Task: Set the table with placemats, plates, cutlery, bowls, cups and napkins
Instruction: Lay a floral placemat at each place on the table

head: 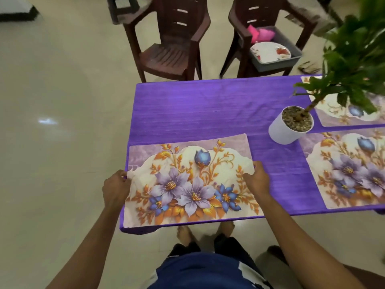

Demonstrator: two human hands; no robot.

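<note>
A floral placemat (187,180) lies at the near left corner of the table, which is covered by a purple cloth (198,109). My left hand (115,189) grips the mat's left edge. My right hand (257,178) pinches its right edge. Two more floral placemats lie to the right, one near (345,170) and one far (341,115), partly hidden by leaves. A grey tub (291,59) on the right chair holds a white flowered plate (270,52) and pink napkins (260,33).
A potted plant in a white pot (287,130) stands on the table between the mats, its leaves (354,59) spreading over the far right. Two brown plastic chairs (173,42) stand behind the table. My bare feet (205,232) are just under the near table edge.
</note>
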